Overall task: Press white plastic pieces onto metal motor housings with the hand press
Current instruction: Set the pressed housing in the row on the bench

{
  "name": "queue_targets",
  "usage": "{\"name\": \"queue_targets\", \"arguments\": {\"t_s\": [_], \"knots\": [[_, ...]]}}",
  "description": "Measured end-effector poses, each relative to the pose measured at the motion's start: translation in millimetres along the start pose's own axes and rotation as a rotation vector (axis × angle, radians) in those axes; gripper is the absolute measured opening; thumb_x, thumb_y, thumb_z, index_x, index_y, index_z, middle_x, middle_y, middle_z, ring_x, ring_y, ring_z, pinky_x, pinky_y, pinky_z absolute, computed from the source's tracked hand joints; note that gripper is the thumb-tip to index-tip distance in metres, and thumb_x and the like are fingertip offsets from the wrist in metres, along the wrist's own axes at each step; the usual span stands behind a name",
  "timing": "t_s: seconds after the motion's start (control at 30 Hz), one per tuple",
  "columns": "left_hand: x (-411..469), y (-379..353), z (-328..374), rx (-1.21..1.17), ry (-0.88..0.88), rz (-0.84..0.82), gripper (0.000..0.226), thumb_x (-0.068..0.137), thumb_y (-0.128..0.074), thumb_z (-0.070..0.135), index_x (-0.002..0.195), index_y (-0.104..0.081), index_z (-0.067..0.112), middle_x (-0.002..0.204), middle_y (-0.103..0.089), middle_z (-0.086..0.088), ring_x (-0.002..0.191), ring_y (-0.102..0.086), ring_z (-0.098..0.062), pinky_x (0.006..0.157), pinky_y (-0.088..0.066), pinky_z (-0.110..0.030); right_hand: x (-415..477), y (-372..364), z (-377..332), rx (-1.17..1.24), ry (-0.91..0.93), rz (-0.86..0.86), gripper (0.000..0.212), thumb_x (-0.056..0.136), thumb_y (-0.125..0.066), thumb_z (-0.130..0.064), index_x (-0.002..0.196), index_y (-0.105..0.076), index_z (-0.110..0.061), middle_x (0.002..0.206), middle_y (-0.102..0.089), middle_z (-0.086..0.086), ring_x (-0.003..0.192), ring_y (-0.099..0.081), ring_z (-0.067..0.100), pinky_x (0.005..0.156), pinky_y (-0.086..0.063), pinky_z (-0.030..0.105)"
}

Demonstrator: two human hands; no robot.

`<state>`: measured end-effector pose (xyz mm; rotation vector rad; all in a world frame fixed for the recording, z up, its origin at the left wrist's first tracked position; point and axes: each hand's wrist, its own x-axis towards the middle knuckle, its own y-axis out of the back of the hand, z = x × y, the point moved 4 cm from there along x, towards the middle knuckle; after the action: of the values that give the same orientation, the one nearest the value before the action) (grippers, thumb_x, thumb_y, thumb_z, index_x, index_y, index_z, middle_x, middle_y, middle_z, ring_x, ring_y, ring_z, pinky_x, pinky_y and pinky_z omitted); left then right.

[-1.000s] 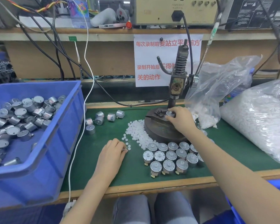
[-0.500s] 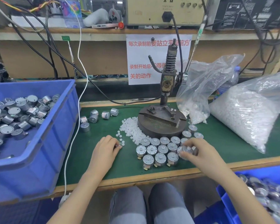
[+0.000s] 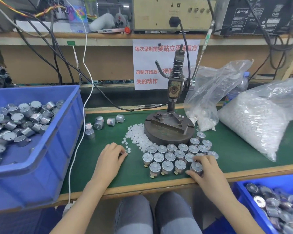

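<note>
a: where's the motor housing?
b: one motor housing (image 3: 196, 166) sits upright at the right end of the front row, near the bench (image 3: 235, 149) edge. right hand (image 3: 208, 173) grasps it, thumb on the near side, fingers curled over the far side.
a: left hand?
b: left hand (image 3: 111, 159) rests on the bench, fingertips pinching one white plastic piece (image 3: 126, 154) at the near edge of the loose pile of white pieces (image 3: 139, 138).
a: press?
b: hand press (image 3: 174, 85) stands just behind, on its round base (image 3: 166, 134). the pile hugs the base's left side and the group of upright housings (image 3: 172, 155) curves round its front.
a: rest?
b: big blue bin (image 3: 32, 183) on the left holds heaped housings, with a few loose housings (image 3: 100, 123) lying between it and the press. two clear bags of white pieces right of the press: the small open bag (image 3: 205, 92) just beside it, the large bag (image 3: 260, 125) further right. second blue bin (image 3: 269, 180) at lower right, below the bench edge, holds metal parts. paper sign (image 3: 150, 65) hangs behind the press.
</note>
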<state>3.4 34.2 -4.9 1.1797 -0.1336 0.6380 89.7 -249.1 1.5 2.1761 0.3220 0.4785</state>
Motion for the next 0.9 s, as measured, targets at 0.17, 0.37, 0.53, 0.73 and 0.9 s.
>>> {"name": "queue_targets", "arguments": {"t_s": [0.17,0.37,0.53,0.73,0.9], "knots": [[-0.4,-0.2,0.5,-0.009,-0.022,0.006,0.015,0.087,-0.063,0.025,0.092,-0.067,0.012,0.091,-0.058,0.000,0.089,-0.049,-0.018,0.078,-0.036,-0.022,1.7,8.9,-15.8,-0.004,0.018,0.178,0.032,0.080,-0.070,-0.032,0.108,-0.061,-0.019,0.097,-0.044,-0.007,0.077,-0.055,0.017,0.067,-0.042,0.032],[0.4,-1.5,-3.3,-0.068,-0.007,0.000,0.012,0.087,-0.063,0.026,0.091,-0.067,0.015,0.091,-0.054,0.005,0.088,-0.045,-0.013,0.076,-0.031,-0.018,34.2,-15.5,-62.9,0.093,0.169,0.064,0.008,0.090,-0.057,-0.021,0.090,-0.064,-0.017,0.081,-0.052,-0.008,0.067,-0.046,0.000,0.064,-0.029,0.023],[4.2,-3.6,-11.6,-0.223,0.106,-0.025,0.007,0.084,-0.066,0.021,0.083,-0.065,0.015,0.085,-0.050,0.008,0.081,-0.048,-0.007,0.073,-0.035,-0.017,70.6,-67.5,-131.9,0.091,0.347,-0.138,0.016,0.093,-0.050,-0.024,0.093,-0.063,-0.015,0.089,-0.058,-0.005,0.072,-0.045,0.008,0.070,-0.036,0.025],[6.7,1.2,-25.7,-0.528,0.320,0.057,0.013,0.080,-0.069,0.010,0.072,-0.060,0.017,0.078,-0.057,0.004,0.063,-0.052,0.006,0.061,-0.036,-0.007,126.1,-117.1,-181.4,0.039,0.349,-0.217,0.022,0.094,-0.046,-0.019,0.104,-0.063,-0.010,0.105,-0.059,0.007,0.095,-0.056,0.021,0.082,-0.043,0.032],[8.7,-2.7,-26.7,-0.540,0.335,0.037,0.015,0.080,-0.068,0.011,0.070,-0.059,0.017,0.079,-0.059,-0.003,0.060,-0.048,-0.003,0.059,-0.036,-0.009,159.6,-150.0,-198.5,-0.187,0.438,-0.164,0.037,0.093,-0.044,-0.018,0.129,-0.050,-0.011,0.130,-0.048,0.007,0.117,-0.042,0.026,0.095,-0.035,0.034]]}}
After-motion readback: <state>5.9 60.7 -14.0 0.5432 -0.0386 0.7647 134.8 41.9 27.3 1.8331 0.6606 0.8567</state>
